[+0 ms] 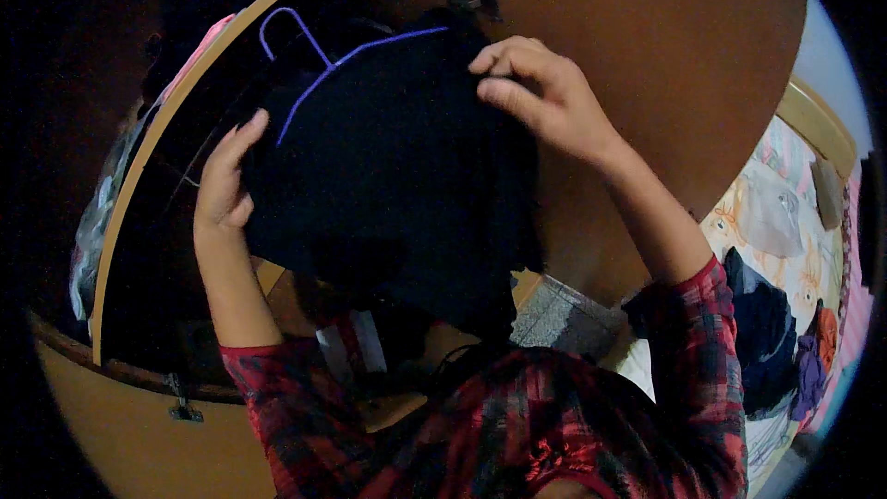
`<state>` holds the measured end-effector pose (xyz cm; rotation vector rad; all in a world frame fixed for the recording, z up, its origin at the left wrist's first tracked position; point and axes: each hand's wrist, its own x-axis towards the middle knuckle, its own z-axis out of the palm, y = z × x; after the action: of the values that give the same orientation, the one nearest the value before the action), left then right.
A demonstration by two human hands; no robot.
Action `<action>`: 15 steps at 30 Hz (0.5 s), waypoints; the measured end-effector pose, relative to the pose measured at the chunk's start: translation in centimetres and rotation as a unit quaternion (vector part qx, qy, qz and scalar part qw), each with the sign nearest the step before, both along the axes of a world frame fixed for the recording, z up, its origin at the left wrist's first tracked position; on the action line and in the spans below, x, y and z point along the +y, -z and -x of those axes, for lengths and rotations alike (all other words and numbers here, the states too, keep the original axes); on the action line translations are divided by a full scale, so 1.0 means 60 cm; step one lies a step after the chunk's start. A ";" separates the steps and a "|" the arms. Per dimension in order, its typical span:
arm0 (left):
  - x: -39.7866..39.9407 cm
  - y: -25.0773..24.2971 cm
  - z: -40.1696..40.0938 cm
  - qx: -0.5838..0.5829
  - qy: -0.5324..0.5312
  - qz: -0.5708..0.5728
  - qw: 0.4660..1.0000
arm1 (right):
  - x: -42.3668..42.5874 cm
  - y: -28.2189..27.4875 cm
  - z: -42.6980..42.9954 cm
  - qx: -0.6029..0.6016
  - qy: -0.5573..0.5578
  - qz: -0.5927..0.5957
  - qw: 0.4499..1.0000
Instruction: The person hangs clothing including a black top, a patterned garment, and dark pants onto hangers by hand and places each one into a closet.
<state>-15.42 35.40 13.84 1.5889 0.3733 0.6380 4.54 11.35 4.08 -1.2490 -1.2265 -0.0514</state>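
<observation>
A dark garment [388,173] spreads in front of me on a thin purple clothes hanger [331,68], whose shoulders lie along the top of the cloth and whose hook points up and left. My left hand [225,177] is at the garment's left edge, below the hanger's left end; the dark cloth hides whether its fingers grip. At the upper right, beyond the hanger's right end, the thumb and fingers of my right hand [540,90] close on the garment's edge. The garment's folds are too dark to make out.
A brown cabinet door [665,83] stands at right, with a hinge [478,3] near its top. The pale edge of a panel [149,145] curves along the left, with cloth beyond it. At far right a bed with a patterned sheet [769,215] holds dark clothes [762,333].
</observation>
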 end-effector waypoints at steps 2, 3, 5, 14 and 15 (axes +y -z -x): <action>-0.003 0.013 0.022 0.011 0.023 -0.024 0.999 | -0.012 -0.008 0.028 -0.403 0.196 -0.068 0.891; -0.003 0.019 0.033 0.025 0.051 -0.047 0.997 | -0.016 -0.012 0.049 -0.439 0.133 -0.060 0.887; -0.012 0.036 0.059 0.028 0.017 -0.099 0.995 | -0.024 -0.006 0.073 -0.383 0.116 -0.072 0.914; 0.036 0.084 0.101 0.059 -0.027 -0.203 0.977 | 0.014 0.019 0.010 -0.032 -0.144 0.164 0.975; 0.044 0.081 0.092 0.069 -0.072 -0.285 0.953 | 0.032 0.018 0.004 -0.056 -0.113 0.169 0.978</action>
<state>-20.96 38.05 8.97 2.1802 0.4356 0.7965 4.28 13.26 2.99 -1.4025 -1.5123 0.2673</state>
